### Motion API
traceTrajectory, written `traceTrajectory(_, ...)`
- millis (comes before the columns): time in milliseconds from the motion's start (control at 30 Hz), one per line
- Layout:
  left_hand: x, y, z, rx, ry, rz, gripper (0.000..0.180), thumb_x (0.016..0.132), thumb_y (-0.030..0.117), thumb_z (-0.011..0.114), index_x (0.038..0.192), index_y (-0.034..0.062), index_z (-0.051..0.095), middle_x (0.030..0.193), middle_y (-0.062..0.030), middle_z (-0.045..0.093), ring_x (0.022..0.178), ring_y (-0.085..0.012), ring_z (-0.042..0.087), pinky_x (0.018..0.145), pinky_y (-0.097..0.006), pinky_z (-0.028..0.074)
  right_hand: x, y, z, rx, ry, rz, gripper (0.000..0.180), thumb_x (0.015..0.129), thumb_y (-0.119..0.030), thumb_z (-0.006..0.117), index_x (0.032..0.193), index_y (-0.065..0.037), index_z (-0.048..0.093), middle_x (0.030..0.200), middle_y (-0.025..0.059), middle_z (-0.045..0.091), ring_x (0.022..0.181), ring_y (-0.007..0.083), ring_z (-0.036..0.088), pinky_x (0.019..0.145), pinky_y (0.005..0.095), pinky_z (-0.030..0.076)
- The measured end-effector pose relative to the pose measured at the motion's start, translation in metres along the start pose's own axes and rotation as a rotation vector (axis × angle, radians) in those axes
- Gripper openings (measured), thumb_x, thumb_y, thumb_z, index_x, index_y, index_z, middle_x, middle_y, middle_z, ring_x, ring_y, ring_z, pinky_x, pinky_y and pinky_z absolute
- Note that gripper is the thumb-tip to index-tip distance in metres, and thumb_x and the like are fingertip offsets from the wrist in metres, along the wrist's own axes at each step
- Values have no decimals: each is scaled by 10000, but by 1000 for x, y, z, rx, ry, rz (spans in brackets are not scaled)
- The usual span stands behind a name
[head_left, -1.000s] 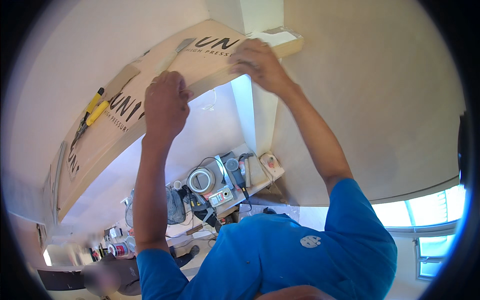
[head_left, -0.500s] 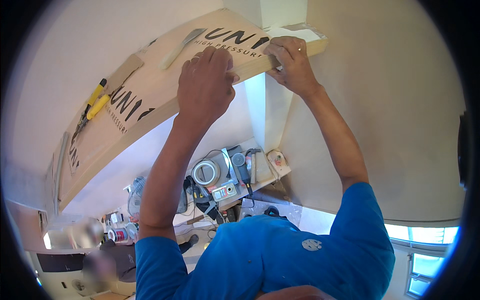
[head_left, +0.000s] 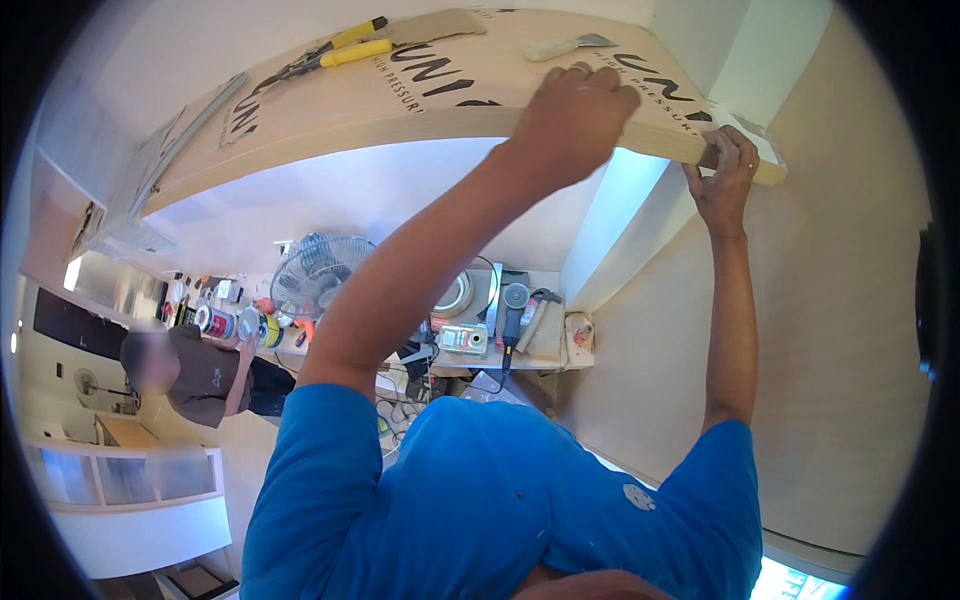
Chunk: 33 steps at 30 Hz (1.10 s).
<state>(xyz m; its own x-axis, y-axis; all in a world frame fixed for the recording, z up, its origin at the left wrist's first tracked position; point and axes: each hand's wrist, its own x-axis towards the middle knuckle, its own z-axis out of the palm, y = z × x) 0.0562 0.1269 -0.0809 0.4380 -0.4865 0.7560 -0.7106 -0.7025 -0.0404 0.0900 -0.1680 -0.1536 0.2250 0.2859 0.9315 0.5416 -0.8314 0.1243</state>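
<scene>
Left hand (head_left: 572, 118) flat on top of wooden board (head_left: 400, 100), fingers curled over its front edge. Right hand (head_left: 722, 178) pinching board's right end, small dark block between fingertips, against white pillar (head_left: 740, 60). On board: yellow-handled pliers (head_left: 335, 50), cardboard scrap (head_left: 435, 25), scraper (head_left: 565, 44), metal strip (head_left: 185, 130) at left. Below: shelf (head_left: 520, 358) with fan (head_left: 320, 280), grinder (head_left: 512, 310), meter (head_left: 463, 340), cans. Another person (head_left: 195, 370) at lower left, in dark shirt.
</scene>
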Motion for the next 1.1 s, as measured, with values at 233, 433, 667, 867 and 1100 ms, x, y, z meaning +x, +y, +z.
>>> traceTrajectory(233,-60,-63,-56,-97,75,-59,46,863,59,725,861,44,682,842,-111,645,882,-343,639,834,-479,497,2,-1,-17,54,-31,-25,663,742,-173,952,1304,-105,608,1309,134,601,1231,349,568,1068,478,426)
traceTrajectory(433,-85,-77,-92,-177,113,-152,143,816,-65,741,892,46,690,843,-107,669,837,-332,642,789,-429,509,10,-8,-41,156,-76,-10,565,826,-228,897,1321,-95,661,1298,122,675,1205,341,613,1097,476,425)
traceTrajectory(667,-44,-44,-74,-139,-82,17,314,820,-22,776,1112,84,731,1033,-108,672,1016,-336,628,882,-441,505,-6,0,-55,28,-63,68,407,923,-179,796,1311,-103,699,1372,85,695,1332,304,597,1146,472,404)
traceTrajectory(867,23,24,12,-4,-151,230,462,928,141,756,1381,160,674,1243,-80,624,1091,-340,602,901,-489,496,-8,17,-54,90,-20,192,371,946,-167,761,1303,-86,698,1334,105,711,1318,333,613,1140,487,417)
traceTrajectory(1100,60,47,44,-26,-173,285,483,938,146,742,1411,209,672,1219,-69,619,1085,-311,600,897,-497,503,-11,13,-52,89,40,203,358,951,-174,753,1289,-71,697,1325,122,708,1317,343,609,1159,526,403)
